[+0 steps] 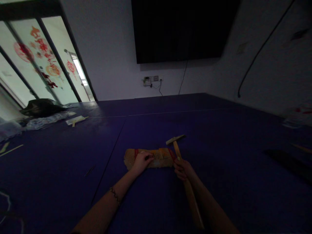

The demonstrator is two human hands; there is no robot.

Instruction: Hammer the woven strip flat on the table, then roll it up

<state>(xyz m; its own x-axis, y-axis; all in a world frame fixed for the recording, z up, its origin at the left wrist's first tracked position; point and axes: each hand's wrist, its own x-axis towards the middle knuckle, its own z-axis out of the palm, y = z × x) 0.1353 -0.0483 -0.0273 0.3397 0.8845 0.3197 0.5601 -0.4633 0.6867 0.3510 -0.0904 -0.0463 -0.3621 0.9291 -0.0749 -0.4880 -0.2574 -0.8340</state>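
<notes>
Two hands are at work over the near middle of the bench (pixel 136 191). The left hand (pixel 142 161) lies across the block (pixel 167 162), its thumb and fingertips drawn close together above the top face; whether they pinch something small, I cannot tell. Laid there, the hand probably also steadies the block by its own weight. The right hand (pixel 182 169) is wrapped round the hammer (pixel 190 196) well up the handle, with the long end running back under the forearm; gripped that near the head, it likely trades force for control. The head stands just beyond the block's right end, apart from the left fingers, which seems to keep them out of its way.

The block lies flat on the bench, long side across the person's front, presumably so that both forearms reach it evenly. It is long, low and brown, rough and grainy, with uneven edges and a rounded left end. Red bands cross it near both ends, and orange-yellow patches run along its far side and toward the right. Dim light hides finer marks.
</notes>
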